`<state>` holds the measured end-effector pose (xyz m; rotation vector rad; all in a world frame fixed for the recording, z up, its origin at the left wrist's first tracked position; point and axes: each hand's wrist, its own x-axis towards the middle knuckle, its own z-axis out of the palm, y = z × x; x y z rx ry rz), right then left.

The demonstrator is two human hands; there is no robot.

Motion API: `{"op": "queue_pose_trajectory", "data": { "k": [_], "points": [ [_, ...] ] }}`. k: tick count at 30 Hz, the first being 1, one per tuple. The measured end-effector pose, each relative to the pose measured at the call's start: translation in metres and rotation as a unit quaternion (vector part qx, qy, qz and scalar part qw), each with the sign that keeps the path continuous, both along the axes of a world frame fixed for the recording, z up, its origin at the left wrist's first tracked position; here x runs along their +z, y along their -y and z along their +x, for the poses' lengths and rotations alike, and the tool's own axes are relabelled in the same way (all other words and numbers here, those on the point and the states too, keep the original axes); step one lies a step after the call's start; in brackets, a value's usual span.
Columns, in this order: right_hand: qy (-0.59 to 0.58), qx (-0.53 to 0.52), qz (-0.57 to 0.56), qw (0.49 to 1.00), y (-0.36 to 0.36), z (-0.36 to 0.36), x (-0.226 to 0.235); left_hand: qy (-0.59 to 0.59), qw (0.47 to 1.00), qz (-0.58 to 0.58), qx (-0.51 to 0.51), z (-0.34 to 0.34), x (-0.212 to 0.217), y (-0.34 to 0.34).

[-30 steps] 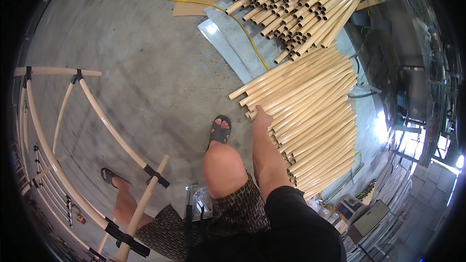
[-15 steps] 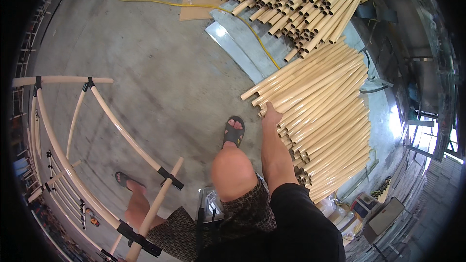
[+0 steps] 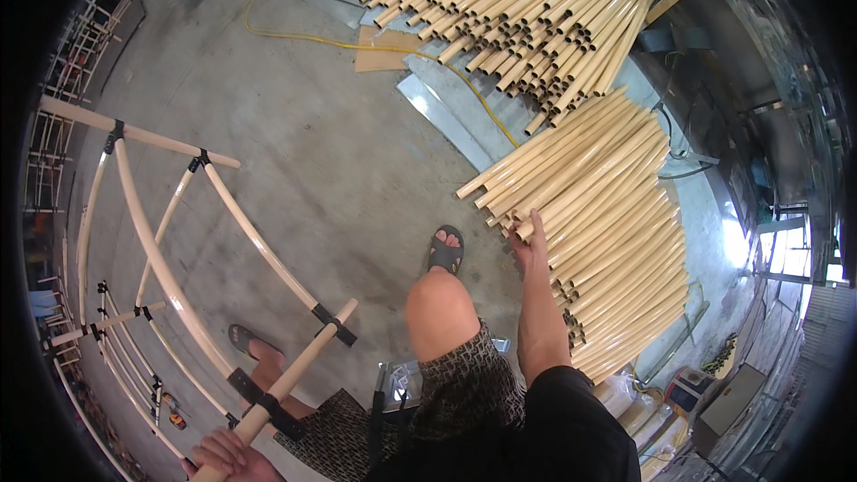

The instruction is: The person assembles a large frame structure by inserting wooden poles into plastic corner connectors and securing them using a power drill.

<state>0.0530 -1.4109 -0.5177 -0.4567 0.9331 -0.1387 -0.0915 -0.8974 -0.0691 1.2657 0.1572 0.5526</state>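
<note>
My right hand [image 3: 528, 241] reaches out to the near pile of cream tubes [image 3: 607, 223] and closes around the end of one tube at the pile's left edge. My left hand [image 3: 223, 455] grips the lower end of a cream tube of the pipe frame [image 3: 161, 259], which is joined with black clamps and stands at my left. My knee and sandalled foot [image 3: 446, 250] sit between the frame and the pile.
A second, larger stack of cream tubes [image 3: 536, 18] lies farther away. A yellow cable [image 3: 357, 40], a cardboard piece [image 3: 384, 49] and a metal sheet [image 3: 446, 120] lie on the concrete floor. More frames stand along the left rim. Boxes and machines crowd the lower right.
The view has shifted so the piles sit lower and more central. My right hand stays at the ends of the near pile's tubes; my left hand on the frame tube has come into view.
</note>
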Motion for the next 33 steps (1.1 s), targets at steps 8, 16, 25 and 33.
{"op": "queue_pose_trajectory", "data": {
  "k": [8, 16, 25, 33],
  "points": [
    [0.113, -0.039, 0.086, 0.989, 0.025, -0.080, 0.115, 0.055, 0.996, -0.061, -0.020, 0.012, -0.017, 0.001],
    [0.222, 0.000, 0.188, 0.957, -0.052, -0.203, 0.211, 0.051, 0.989, -0.096, -0.104, 0.005, -0.034, -0.016],
    [0.248, 0.008, 0.313, 0.917, -0.178, -0.367, 0.295, -0.025, 0.961, 0.229, -0.150, -0.112, -0.068, 0.007],
    [0.183, 0.039, 0.367, 0.911, -0.274, -0.455, 0.359, 0.077, 0.786, 0.463, -0.401, -0.161, -0.145, 0.085]
  ]
}}
